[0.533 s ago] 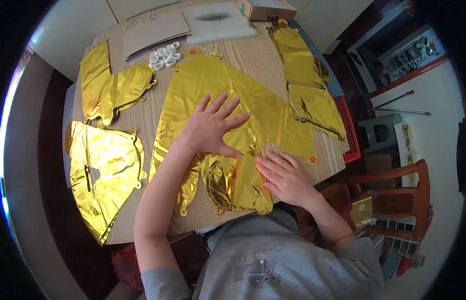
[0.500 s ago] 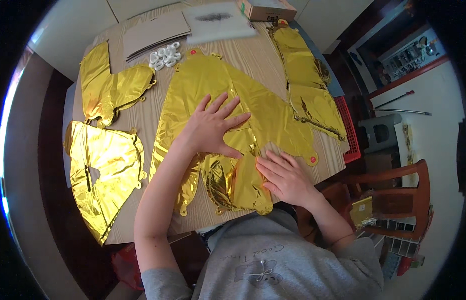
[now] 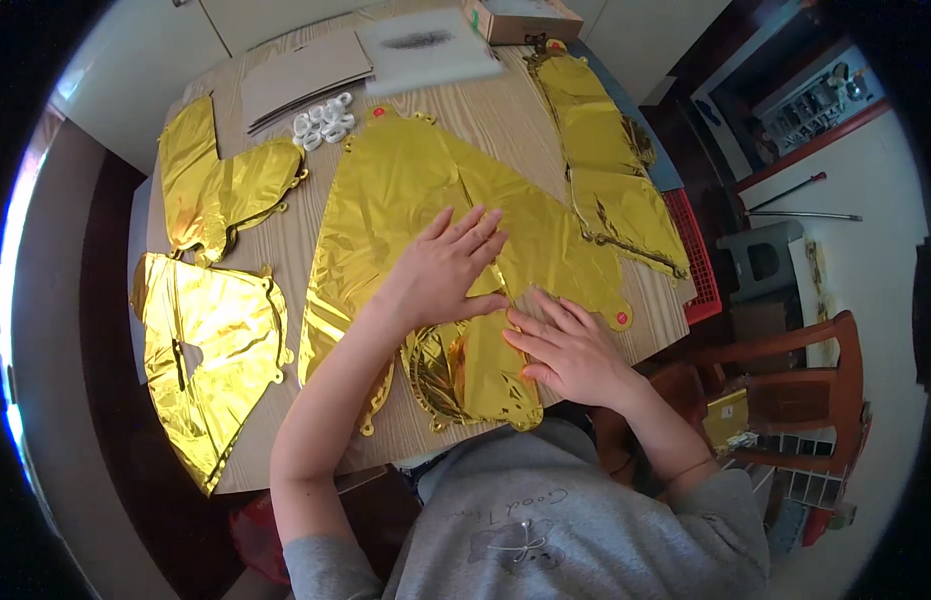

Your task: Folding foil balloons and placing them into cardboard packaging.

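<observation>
A large gold foil balloon (image 3: 386, 200), uninflated, lies flat on the table in front of me, its near part folded over in a creased flap (image 3: 491, 375). My left hand (image 3: 446, 268) rests palm down on the balloon's middle, fingers stretched out, thumb pointing right. Just to its right, my right hand (image 3: 566, 350) lies flat with fingers spread at the right edge of the folded flap. Neither hand grips anything. Small red dots mark the balloon's top and right corners. What lies beneath my palms is hidden.
More folded gold foil balloons lie at the left, one at the back (image 3: 226, 175) and one nearer (image 3: 216, 350), and another (image 3: 611, 150) at the right. White rolls of ribbon (image 3: 324, 122), grey cardboard sheets (image 3: 304, 75), a clear plastic bag (image 3: 431, 50) and a box (image 3: 524, 22) stand behind. A wooden chair (image 3: 796, 390) is right.
My left hand has slid slightly right and toward me, its fingers drawn closer together. My right hand has barely moved. The view has shifted a little.
</observation>
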A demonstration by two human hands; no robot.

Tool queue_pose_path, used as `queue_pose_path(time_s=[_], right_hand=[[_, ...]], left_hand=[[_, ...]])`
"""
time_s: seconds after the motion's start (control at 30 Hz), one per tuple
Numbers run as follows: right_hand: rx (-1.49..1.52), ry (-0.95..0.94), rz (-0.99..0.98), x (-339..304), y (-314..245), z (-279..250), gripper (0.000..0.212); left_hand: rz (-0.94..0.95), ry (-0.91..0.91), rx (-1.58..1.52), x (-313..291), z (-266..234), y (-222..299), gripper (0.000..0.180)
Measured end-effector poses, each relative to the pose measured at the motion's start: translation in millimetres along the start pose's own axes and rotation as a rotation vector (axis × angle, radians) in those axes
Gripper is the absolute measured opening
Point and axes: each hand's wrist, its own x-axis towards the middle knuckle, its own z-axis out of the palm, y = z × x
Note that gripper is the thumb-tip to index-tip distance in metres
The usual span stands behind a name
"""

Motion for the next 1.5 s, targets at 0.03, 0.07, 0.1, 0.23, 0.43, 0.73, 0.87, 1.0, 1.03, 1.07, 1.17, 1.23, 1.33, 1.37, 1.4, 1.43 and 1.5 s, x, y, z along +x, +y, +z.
queue_pose_path(time_s=[0.03, 0.07, 0.1, 0.23, 0.43, 0.73, 0.87, 1.0, 1.03, 1.07, 1.17, 1.23, 1.33, 1.37, 1.4, 1.43, 1.5], right_hand=[[-0.002, 0.001, 0.0, 0, 0, -1, 0.05], [-0.002, 0.002, 0.0, 0, 0, -1, 0.05], [-0.003, 0.002, 0.0, 1, 0, -2, 0.05], [-0.035, 0.028, 0.0, 1, 0, -2, 0.049], [-0.022, 0.019, 0.0, 2, 0, -2, 0.049], [-0.02, 0.002, -0.026, 4, 0, -8, 0.05], [-0.044, 0.017, -0.045, 4, 1, -8, 0.049], [-0.053, 0.032, -0.058, 4, 3, -9, 0.048], [-0.052, 0.033, -0.059, 4, 3, -9, 0.048], [-0.052, 0.034, -0.058, 4, 3, -9, 0.048], [-0.056, 0.034, -0.05, 3, 3, -9, 0.048], [-0.054, 0.026, -0.047, 3, 3, -8, 0.049], [-0.045, 0.013, -0.048, 2, 3, -6, 0.05], [-0.048, 0.014, -0.048, 0, 3, -5, 0.051], [-0.052, 0.014, -0.047, -1, 3, -4, 0.052], [-0.055, 0.01, -0.051, -3, 4, -3, 0.053], [-0.062, 0.001, -0.059, -9, 4, 1, 0.054]], left_hand=[[-0.008, 0.03, -0.012, 1, 4, 2, 0.083], [-0.028, 0.05, -0.024, 3, 7, 4, 0.083], [-0.049, 0.071, -0.036, 4, 10, 6, 0.084], [-0.088, 0.039, -0.007, 6, 15, 12, 0.086], [-0.124, 0.064, 0.002, 6, 16, 8, 0.084], [-0.121, 0.074, 0.022, 7, 16, 10, 0.067], [-0.115, 0.067, 0.044, 7, 16, 10, 0.065], [-0.108, 0.058, 0.081, 7, 20, 8, 0.068], [-0.108, 0.056, 0.096, 7, 20, 8, 0.069], [-0.106, 0.054, 0.084, 7, 19, 9, 0.071], [-0.104, 0.045, 0.059, 7, 14, 12, 0.077], [-0.106, 0.037, 0.063, 7, 14, 12, 0.081], [-0.105, 0.038, 0.069, 7, 14, 12, 0.082], [-0.104, 0.039, 0.07, 7, 14, 11, 0.082], [-0.103, 0.039, 0.072, 7, 14, 11, 0.082], [-0.102, 0.04, 0.074, 7, 15, 11, 0.082], [-0.104, 0.04, 0.075, 7, 15, 11, 0.082]])
